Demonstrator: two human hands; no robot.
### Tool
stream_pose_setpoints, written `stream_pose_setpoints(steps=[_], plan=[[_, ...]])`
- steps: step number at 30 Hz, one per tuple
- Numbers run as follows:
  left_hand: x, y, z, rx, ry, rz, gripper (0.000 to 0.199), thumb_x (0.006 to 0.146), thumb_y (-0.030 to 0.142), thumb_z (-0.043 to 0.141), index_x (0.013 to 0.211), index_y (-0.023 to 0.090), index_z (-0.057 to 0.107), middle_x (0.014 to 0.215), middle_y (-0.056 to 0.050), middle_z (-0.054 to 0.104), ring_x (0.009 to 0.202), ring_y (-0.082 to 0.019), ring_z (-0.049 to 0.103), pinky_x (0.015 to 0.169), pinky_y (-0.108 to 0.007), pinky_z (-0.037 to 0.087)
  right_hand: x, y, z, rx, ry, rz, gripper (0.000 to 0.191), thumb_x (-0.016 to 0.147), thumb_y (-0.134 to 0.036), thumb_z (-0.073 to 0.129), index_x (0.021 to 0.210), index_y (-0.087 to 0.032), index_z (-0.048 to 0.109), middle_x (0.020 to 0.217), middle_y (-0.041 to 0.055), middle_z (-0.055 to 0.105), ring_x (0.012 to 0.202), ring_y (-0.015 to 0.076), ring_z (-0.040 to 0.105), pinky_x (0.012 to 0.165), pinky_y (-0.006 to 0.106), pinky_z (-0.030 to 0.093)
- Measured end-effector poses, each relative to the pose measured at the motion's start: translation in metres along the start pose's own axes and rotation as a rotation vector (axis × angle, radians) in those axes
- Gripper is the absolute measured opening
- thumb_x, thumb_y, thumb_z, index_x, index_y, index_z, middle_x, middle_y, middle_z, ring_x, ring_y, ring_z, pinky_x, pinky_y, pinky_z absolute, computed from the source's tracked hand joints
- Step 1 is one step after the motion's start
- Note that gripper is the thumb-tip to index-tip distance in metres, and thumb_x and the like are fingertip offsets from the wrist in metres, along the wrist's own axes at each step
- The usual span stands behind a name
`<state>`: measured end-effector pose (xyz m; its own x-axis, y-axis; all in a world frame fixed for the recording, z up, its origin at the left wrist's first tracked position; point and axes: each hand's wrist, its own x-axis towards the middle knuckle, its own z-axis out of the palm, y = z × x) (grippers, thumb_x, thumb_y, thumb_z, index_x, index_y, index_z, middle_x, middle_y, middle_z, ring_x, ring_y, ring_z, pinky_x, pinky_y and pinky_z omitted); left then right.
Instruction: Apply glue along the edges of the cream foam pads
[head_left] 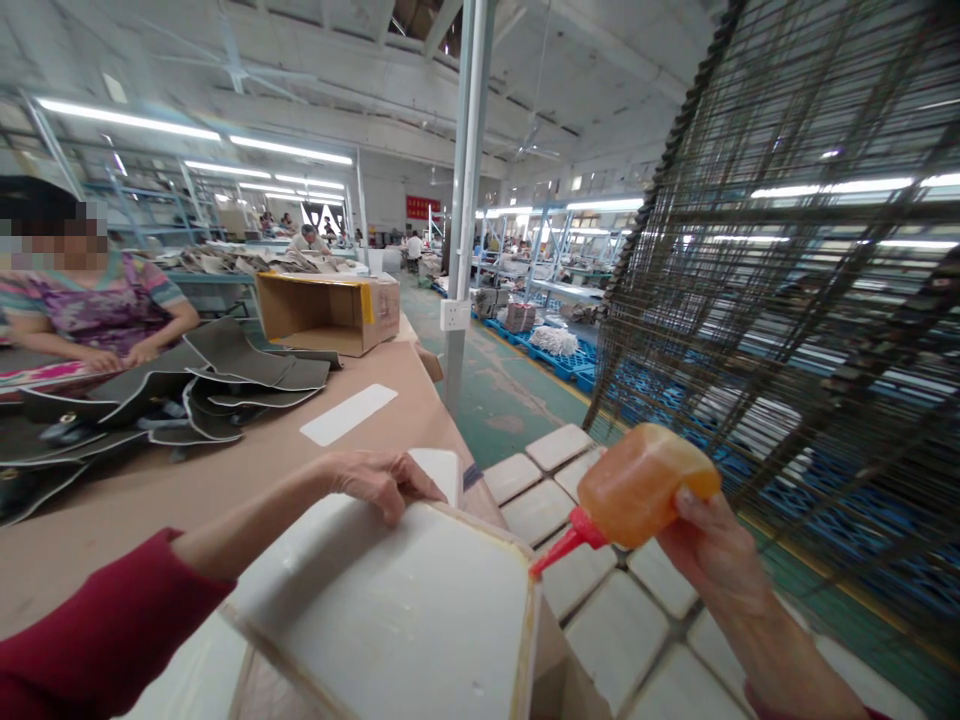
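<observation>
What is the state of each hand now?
Left hand: partly curled at edge of the flat white panel; grip unclear.
Right hand: closed around the translucent orange bottle with red nozzle.

Clear path over the smooth brown tabletop (420,400)
Just a flat white strip (349,414) lies between the left hand (382,482) and the open brown cardboard box (384,318); heaped dark-grey sheets (240,365), a grey metal post (461,200) and a dark wire rack (787,250) block the sides.

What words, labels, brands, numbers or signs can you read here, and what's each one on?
No text here is legible.
Red banner in the background: marks too small to read.
Cardboard box: faint print on its side, too blurred to read.
Amber bottle: no label visible.
</observation>
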<state>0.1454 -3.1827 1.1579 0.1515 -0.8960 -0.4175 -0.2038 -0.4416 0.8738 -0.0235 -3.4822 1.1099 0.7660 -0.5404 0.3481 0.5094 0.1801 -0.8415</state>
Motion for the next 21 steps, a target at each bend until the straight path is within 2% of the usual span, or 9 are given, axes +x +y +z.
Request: stream_pose_setpoints(steps=[6, 12, 14, 18, 21], plan=[[0.001, -0.008, -0.004, -0.015, 0.02, 0.051, 0.057, 0.048, 0.005, 0.05, 0.1, 0.016, 0.07, 0.079, 0.003, 0.07, 0.07, -0.015, 0.061, 0.053, -0.014, 0.044, -0.007, 0.007, 0.0, 0.068, 0.127, 0.019, 0.031, 0.052, -0.038, 0.084, 0.077, -0.028, 0.068, 0.074, -0.0004, 0.067, 0.066, 0.017, 0.062, 0.083, 0.037, 0.049], [0.004, -0.017, -0.009, -0.06, 0.036, 0.066, 0.06, 0.048, 0.004, 0.05, 0.103, 0.018, 0.07, 0.084, 0.004, 0.07, 0.073, -0.014, 0.061, 0.061, -0.016, 0.046, -0.011, 0.014, 0.002, 0.076, 0.175, 0.064, 0.032, 0.052, -0.038, 0.083, 0.078, -0.025, 0.069, 0.076, 0.0049, 0.067, 0.067, 0.0232, 0.063, 0.076, 0.043, 0.052], [0.004, -0.02, -0.011, -0.059, 0.051, 0.087, 0.06, 0.047, 0.004, 0.05, 0.102, 0.018, 0.07, 0.087, 0.004, 0.07, 0.076, -0.015, 0.06, 0.064, -0.016, 0.046, -0.012, 0.016, 0.002, 0.078, 0.188, 0.077, 0.032, 0.052, -0.038, 0.083, 0.078, -0.025, 0.07, 0.077, 0.0045, 0.067, 0.066, 0.0223, 0.062, 0.071, 0.04, 0.054], [0.004, -0.025, -0.014, -0.037, 0.089, 0.126, 0.058, 0.048, 0.005, 0.051, 0.101, 0.017, 0.07, 0.09, 0.002, 0.07, 0.081, -0.017, 0.059, 0.062, -0.017, 0.045, -0.015, 0.018, 0.002, 0.085, 0.207, 0.093, 0.034, 0.052, -0.036, 0.084, 0.08, -0.025, 0.07, 0.078, 0.0024, 0.068, 0.069, 0.0167, 0.062, 0.063, 0.024, 0.052], [0.003, -0.027, -0.016, -0.024, 0.102, 0.132, 0.058, 0.048, 0.006, 0.05, 0.102, 0.016, 0.069, 0.094, 0.001, 0.069, 0.083, -0.018, 0.059, 0.063, -0.018, 0.045, -0.016, 0.019, 0.002, 0.08, 0.205, 0.095, 0.035, 0.053, -0.035, 0.084, 0.083, -0.025, 0.069, 0.077, 0.0025, 0.068, 0.07, 0.0155, 0.063, 0.064, 0.021, 0.051]])
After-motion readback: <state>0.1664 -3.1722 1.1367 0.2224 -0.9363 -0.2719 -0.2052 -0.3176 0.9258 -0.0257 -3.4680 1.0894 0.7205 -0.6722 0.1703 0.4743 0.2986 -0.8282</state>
